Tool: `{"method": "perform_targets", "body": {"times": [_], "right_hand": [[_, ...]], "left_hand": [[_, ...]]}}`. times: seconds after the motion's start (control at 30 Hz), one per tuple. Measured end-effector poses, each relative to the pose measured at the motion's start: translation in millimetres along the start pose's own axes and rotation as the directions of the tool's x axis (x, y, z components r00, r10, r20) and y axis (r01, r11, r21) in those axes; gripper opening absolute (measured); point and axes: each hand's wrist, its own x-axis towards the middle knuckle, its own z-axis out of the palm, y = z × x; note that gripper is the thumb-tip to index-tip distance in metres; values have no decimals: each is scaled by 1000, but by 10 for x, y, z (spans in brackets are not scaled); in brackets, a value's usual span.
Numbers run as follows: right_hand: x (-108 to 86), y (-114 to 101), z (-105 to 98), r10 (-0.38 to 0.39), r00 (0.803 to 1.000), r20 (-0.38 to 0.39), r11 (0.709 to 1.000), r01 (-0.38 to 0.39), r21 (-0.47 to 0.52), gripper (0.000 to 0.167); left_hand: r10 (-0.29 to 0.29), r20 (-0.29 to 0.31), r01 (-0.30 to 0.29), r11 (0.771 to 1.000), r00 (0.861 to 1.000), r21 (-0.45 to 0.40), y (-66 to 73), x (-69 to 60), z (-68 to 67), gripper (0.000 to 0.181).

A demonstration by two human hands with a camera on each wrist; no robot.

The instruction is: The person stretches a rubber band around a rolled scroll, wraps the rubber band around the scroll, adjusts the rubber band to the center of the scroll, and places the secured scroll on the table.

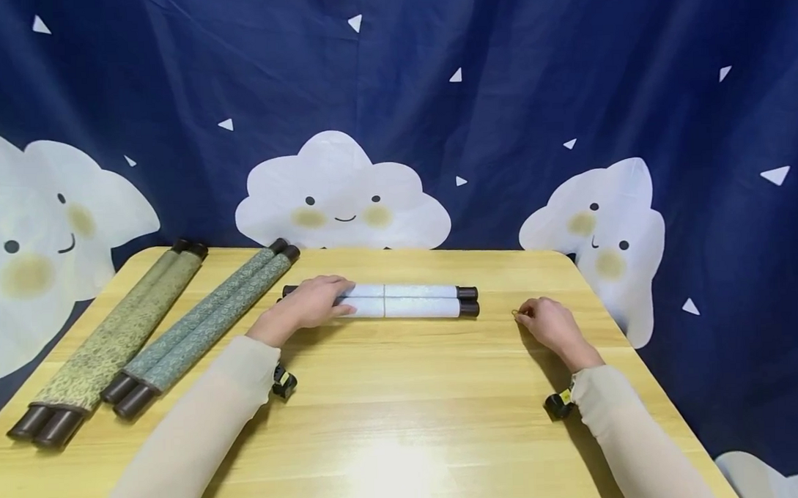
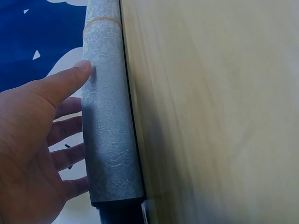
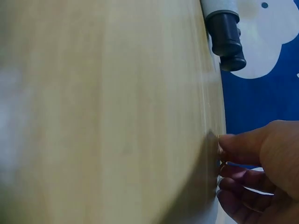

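- Head view: resting the left hand [image 1: 311, 302] on the pale scroll [image 1: 421, 307], with a thin band [image 1: 384, 307] right of it.
- Now pinching a small loop [image 1: 515, 315] in the right hand [image 1: 552, 323], over the bench [image 1: 404, 403].
- Showing olive scroll [image 1: 126, 322] and teal scroll [image 1: 219, 320] left of both hands.
- Left wrist: touching the pale scroll with outstretched fingers and thumb.
- Right wrist: pinching fingertips together, apart from the pale scroll.

Fingers [image 3: 250, 176] curl near the table [image 3: 117, 116], apart from dark scroll ends [image 3: 226, 39].

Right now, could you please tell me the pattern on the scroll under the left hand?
The scroll has a pale floral pattern, clearest in the left wrist view.
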Motion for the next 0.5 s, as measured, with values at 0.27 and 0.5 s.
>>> {"method": "perform_targets", "body": {"times": [0.27, 0.5], "right_hand": [[35, -65, 12, 12, 1000, -14, 1000, -12, 9, 8], [48, -234, -28, -21, 996, -85, 997, 27, 66, 9]], "left_hand": [[-31, -13, 31, 999, 999, -7, -1, -36, -10, 60], [-30, -35, 28, 999, 999, -39, 27, -69, -39, 61]]}}
